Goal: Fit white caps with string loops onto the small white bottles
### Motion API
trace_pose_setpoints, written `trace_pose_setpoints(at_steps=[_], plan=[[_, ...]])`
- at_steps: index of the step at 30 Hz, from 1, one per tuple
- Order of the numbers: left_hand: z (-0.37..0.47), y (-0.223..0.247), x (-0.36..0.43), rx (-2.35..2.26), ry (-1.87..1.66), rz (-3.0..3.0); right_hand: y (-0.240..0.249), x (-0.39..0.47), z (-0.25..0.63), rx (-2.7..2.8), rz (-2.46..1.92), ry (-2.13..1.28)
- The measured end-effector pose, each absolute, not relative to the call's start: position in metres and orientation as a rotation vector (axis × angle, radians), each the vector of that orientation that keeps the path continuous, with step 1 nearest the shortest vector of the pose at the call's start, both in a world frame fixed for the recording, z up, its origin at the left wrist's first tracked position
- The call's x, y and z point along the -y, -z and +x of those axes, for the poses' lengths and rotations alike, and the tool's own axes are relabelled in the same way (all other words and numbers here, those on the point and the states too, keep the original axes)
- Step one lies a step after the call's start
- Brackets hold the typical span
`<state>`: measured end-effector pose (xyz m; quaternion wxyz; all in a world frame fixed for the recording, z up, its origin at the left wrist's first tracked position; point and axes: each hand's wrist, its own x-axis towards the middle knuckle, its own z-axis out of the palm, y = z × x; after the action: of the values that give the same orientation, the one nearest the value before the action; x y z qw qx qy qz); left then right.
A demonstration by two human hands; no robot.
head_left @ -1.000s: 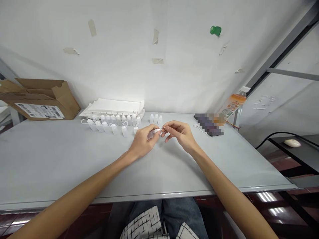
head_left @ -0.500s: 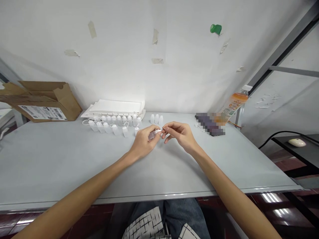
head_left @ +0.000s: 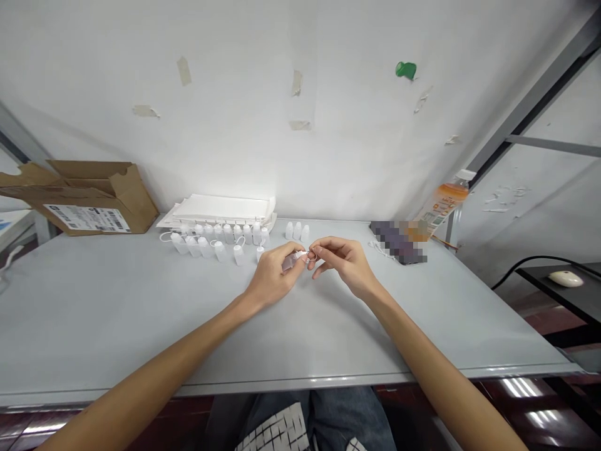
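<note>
My left hand (head_left: 275, 274) is closed round a small translucent white bottle (head_left: 292, 260), which lies tilted with its tip toward the right. At that tip, my right hand (head_left: 345, 263) pinches a thin pale loop (head_left: 312, 255) between thumb and forefinger, its other fingers curled below. The two hands nearly touch. To the left stand several similar white bottles (head_left: 220, 252) in two rows, some with thin loops at their tops. Three more small bottles (head_left: 297, 232) stand behind my hands.
On the grey table (head_left: 154, 319), white sheets (head_left: 225, 205) lie behind the bottles. An open cardboard box (head_left: 101, 200) is at the left. A dark, partly blurred item (head_left: 392, 235), a white cord (head_left: 381, 249) and an orange drink bottle (head_left: 444, 200) are at the right.
The whole view has shifted slightly, so the scene sits a little lower. Both hands keep their hold on the bottle and loop, with only slight finger movement.
</note>
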<state>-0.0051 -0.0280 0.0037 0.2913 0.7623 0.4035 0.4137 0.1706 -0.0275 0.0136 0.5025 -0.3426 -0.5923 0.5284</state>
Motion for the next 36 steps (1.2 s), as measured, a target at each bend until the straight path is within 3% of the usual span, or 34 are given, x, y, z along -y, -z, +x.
trace_pose_setpoints(at_steps=[36], plan=[[-0.0060, -0.0052, 0.0298, -1.000, -1.066, 2.005, -0.0153, 0.0272, 0.1769, 1.467, -0.824, -1.326]])
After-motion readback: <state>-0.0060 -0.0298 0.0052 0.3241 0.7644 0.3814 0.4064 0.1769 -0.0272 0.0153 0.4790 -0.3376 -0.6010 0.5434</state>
